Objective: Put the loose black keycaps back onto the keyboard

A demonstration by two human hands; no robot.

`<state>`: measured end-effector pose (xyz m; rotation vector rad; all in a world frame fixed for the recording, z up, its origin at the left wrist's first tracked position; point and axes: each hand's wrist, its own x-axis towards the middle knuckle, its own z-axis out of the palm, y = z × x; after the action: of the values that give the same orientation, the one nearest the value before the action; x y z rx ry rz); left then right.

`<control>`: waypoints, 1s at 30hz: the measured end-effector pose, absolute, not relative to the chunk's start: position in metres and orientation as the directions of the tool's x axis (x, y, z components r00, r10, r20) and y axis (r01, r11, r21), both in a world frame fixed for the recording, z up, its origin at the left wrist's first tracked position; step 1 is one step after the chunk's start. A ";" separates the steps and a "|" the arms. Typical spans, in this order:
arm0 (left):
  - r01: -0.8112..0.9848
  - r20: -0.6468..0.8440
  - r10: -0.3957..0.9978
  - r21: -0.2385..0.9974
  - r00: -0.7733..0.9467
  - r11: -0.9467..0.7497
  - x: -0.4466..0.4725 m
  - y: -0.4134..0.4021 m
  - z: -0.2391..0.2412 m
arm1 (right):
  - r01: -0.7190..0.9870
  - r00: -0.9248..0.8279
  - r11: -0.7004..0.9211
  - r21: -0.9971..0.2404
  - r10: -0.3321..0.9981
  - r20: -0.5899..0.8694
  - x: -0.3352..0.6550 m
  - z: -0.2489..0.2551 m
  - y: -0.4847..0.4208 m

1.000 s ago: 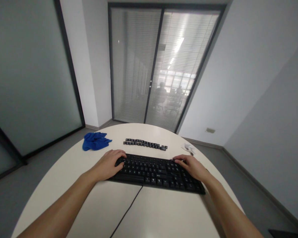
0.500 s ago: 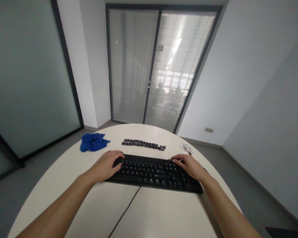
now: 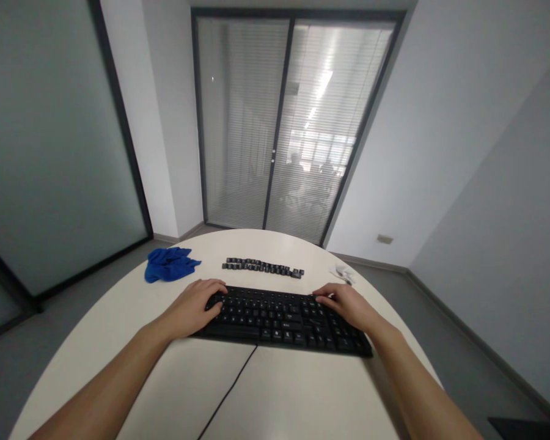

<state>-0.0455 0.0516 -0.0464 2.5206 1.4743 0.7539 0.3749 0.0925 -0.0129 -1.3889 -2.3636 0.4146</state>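
Keyboard (image 3: 279, 315) lies on the bench (image 3: 302, 397), toward its far edge. The left hand (image 3: 195, 305) rests on its left end and the right hand (image 3: 346, 305) on its right end, fingers loosely curved over the keys, gripping nothing. Risk, by my judgement: a shove from either hand slides the keyboard into the loose keycaps (image 3: 262, 267) just behind, scattering them. Against half a second back: hands sit on the same ends, and only the view drifts.

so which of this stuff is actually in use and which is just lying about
In use: black keyboard, left hand resting on its left end, right hand on its right end.
Lying about, untouched: row of loose keycaps, blue cloth, small white item on the table.
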 end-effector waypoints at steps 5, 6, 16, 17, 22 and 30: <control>0.791 0.348 0.852 0.346 0.390 -0.504 -0.045 0.051 -0.046 | 0.731 -0.420 0.401 -0.553 0.902 0.099 0.380 -0.020 0.102; 0.793 0.344 0.854 0.346 0.390 -0.501 -0.045 0.051 -0.046 | 0.727 -0.415 0.388 -0.566 0.906 0.088 0.381 -0.022 0.104; 0.789 0.357 0.849 0.346 0.390 -0.508 -0.045 0.052 -0.046 | 0.724 -0.428 0.381 -0.574 0.902 0.058 0.381 -0.023 0.109; 0.787 0.356 0.848 0.347 0.392 -0.509 -0.044 0.051 -0.045 | 0.713 -0.436 0.384 -0.586 0.898 0.059 0.381 -0.022 0.108; 0.785 0.343 0.852 0.356 0.395 -0.507 -0.043 0.050 -0.043 | 0.710 -0.413 0.378 -0.594 0.907 0.084 0.379 -0.018 0.102; 0.785 0.335 0.854 0.357 0.399 -0.507 -0.044 0.051 -0.043 | 0.899 -0.301 0.342 -0.273 0.936 0.182 0.360 -0.025 0.140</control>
<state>-0.0440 0.0512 -0.0432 2.5058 1.4776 0.7301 0.3605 0.1403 -0.0253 -1.6343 -2.3041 0.1707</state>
